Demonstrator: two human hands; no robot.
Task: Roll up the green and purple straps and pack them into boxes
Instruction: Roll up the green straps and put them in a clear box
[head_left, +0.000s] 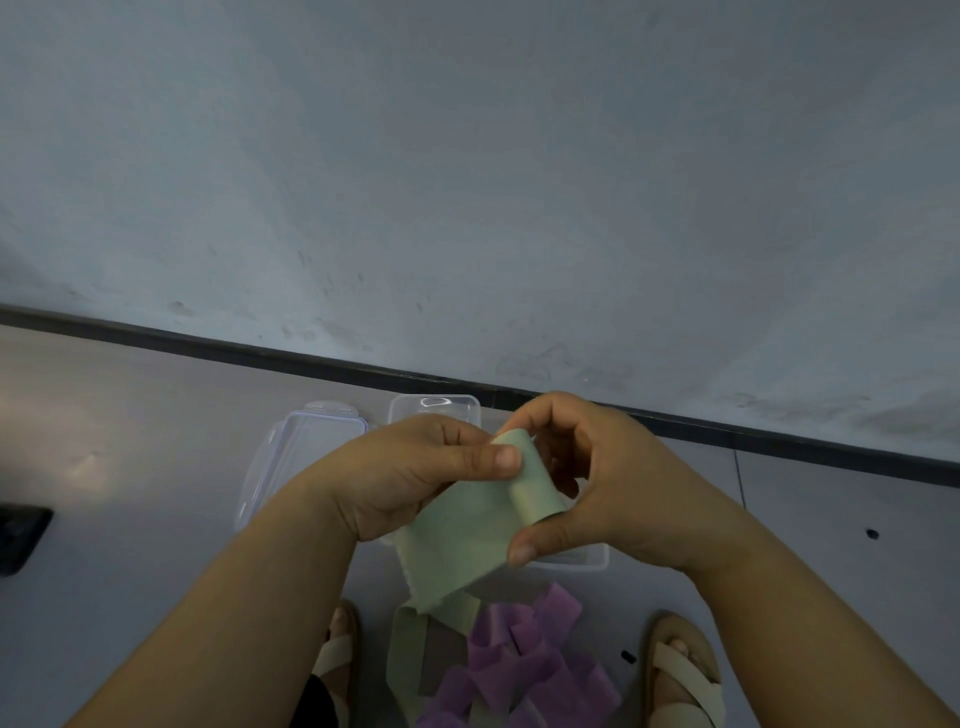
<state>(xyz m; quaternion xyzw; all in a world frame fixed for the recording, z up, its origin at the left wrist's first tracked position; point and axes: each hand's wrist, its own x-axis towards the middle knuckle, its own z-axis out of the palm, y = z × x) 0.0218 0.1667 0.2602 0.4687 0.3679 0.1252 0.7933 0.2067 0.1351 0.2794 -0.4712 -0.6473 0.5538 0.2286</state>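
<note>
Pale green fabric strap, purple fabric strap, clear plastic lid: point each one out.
Pale green fabric strap (467, 540): head view, flat unrolled stretch.
Purple fabric strap (524, 670): head view, middle of loose heap.
Clear plastic lid (304, 447): head view, flat panel.

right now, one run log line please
step: rolling green strap | left hand: pinches strap | right hand: grips its rolled end | purple strap: loose on floor | box: open

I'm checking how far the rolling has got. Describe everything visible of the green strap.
The green strap is a wide, pale green band, soft and matte like fabric. Its upper end is wound into a small roll gripped by the right hand; the left hand pinches the flat part beside it. The rest hangs down to the floor, lying loose next to the purple strap.
</note>
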